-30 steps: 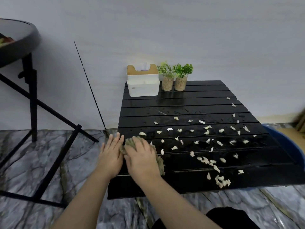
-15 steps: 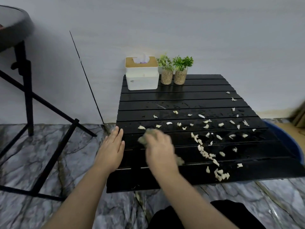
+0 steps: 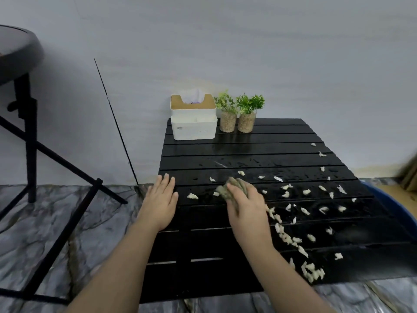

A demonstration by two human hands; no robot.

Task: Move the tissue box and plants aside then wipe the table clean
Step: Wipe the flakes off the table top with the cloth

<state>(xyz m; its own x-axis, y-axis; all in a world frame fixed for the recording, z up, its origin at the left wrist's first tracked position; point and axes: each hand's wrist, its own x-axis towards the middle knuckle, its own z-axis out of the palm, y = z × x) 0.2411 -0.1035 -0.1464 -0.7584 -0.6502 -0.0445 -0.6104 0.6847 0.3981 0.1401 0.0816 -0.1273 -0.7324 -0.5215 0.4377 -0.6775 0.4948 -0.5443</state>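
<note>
The right hand (image 3: 246, 208) is gripping a bunched cloth (image 3: 230, 188) on the slatted black table (image 3: 248, 145), with the pale scraps (image 3: 291, 238) lying mostly to its right, while the left hand (image 3: 160, 199) is resting flat and empty at the left edge.

Black slatted table (image 3: 259, 145); white tissue box (image 3: 194, 129); grey-veined marble floor (image 3: 45, 222).

Left hand (image 3: 160, 203) flat, fingers (image 3: 166, 182) spread; right hand (image 3: 246, 207) clenched.
</note>
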